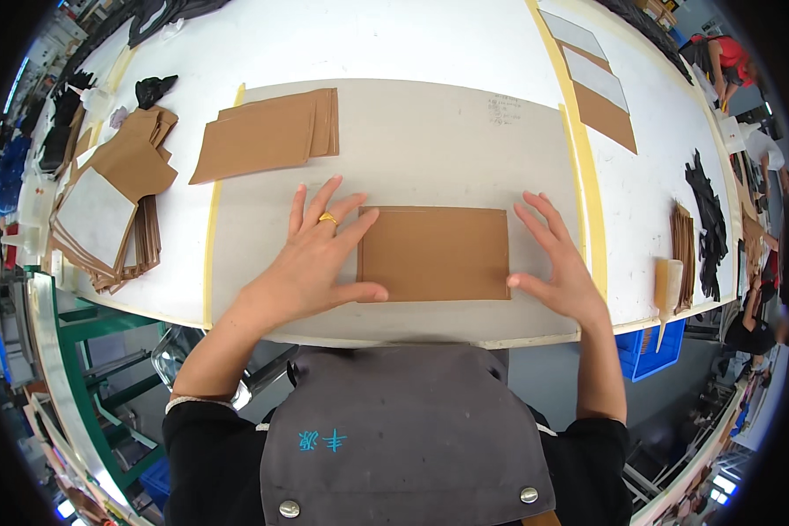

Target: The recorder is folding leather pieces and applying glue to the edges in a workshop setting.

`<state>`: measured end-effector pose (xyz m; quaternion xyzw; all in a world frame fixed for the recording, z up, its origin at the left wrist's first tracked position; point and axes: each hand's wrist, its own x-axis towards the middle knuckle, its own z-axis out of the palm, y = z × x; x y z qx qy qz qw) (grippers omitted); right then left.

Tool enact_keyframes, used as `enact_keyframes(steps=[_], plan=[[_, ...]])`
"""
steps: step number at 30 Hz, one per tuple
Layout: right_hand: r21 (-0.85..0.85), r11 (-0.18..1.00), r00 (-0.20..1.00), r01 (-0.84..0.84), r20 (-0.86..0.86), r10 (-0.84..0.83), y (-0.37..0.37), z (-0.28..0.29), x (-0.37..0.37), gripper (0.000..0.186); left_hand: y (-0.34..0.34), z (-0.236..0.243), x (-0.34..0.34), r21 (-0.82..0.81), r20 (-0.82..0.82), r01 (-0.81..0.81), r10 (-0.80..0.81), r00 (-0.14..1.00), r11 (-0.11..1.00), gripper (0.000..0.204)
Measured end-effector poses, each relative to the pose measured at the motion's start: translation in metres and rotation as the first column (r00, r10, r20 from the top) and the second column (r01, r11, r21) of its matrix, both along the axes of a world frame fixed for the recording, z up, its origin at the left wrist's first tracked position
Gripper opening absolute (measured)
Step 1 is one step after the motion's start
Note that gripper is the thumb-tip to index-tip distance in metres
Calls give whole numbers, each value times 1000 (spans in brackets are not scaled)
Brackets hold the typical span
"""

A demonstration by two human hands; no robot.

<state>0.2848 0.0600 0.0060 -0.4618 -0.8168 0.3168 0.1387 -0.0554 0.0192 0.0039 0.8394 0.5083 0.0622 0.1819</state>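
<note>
A brown panel (pixel 433 254) lies flat on a grey mat (pixel 430 162), close to the person's side of the white surface (pixel 394 39), its long edges running left to right. The left hand (pixel 311 263) is open with fingers spread at the panel's left end: the index fingertip lies over the far left corner and the thumb tip over the near left part. It is not closed round anything; how hard it presses, I cannot tell. A gold ring (pixel 328 216) sits on one of its fingers. The right hand (pixel 561 267) is also open, fingers apart, gripping nothing; its thumb tip is at the panel's right edge, near the closer corner, and whether it touches is unclear. Its index finger points past the far right corner.

Beyond the left hand, a fanned stack (pixel 254 140) of brown panels overlaps the mat's left edge and the yellow tape (pixel 212 254). Farther left is a heap (pixel 136 162) of brown pieces, with a white-faced piece on its near part. On the far right, brown and white pieces (pixel 603 114) lie in a row beside a wider tape strip (pixel 587 184). Nearer are a black cloth (pixel 708 223), a bundle (pixel 683 254) of brown pieces and a pale bottle (pixel 668 285). A blue crate (pixel 653 355) stands below the surface's edge.
</note>
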Motion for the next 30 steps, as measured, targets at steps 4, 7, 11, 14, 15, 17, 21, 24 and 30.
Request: enact_keyframes(steps=[4, 7, 11, 14, 15, 17, 21, 24, 30], plan=[[309, 951, 941, -20, 328, -87, -28, -4, -44, 104, -2, -18, 39, 215, 36, -71, 65, 997, 974, 81], [271, 961, 952, -58, 306, -29, -36, -24, -63, 111, 0, -36, 55, 194, 117, -64, 41, 992, 979, 84], [236, 969, 957, -76, 290, 4, -33, -37, -61, 113, 1, -45, 55, 153, 65, -45, 35, 997, 987, 83], [205, 974, 929, -99, 368, 17, -32, -26, -63, 113, 2, -40, 56, 144, 61, -40, 31, 998, 989, 82], [236, 967, 924, -97, 382, 0, -33, -22, -66, 111, 1, -36, 57, 157, 23, -19, 15, 1000, 987, 81], [267, 958, 920, -99, 392, -14, -32, -17, -74, 108, 0, -35, 60, 169, -18, -1, 4, 1000, 986, 80], [341, 937, 901, -69, 424, -88, -29, -20, -83, 104, -2, -36, 62, 182, -20, -11, 15, 1000, 983, 81], [351, 935, 900, -43, 420, -117, -29, -25, -77, 104, -2, -36, 57, 149, 6, -28, 27, 1000, 988, 83], [278, 961, 873, -6, 470, -130, -26, -27, -53, 101, -2, -38, 27, 87, -31, -44, 46, 998, 995, 90]])
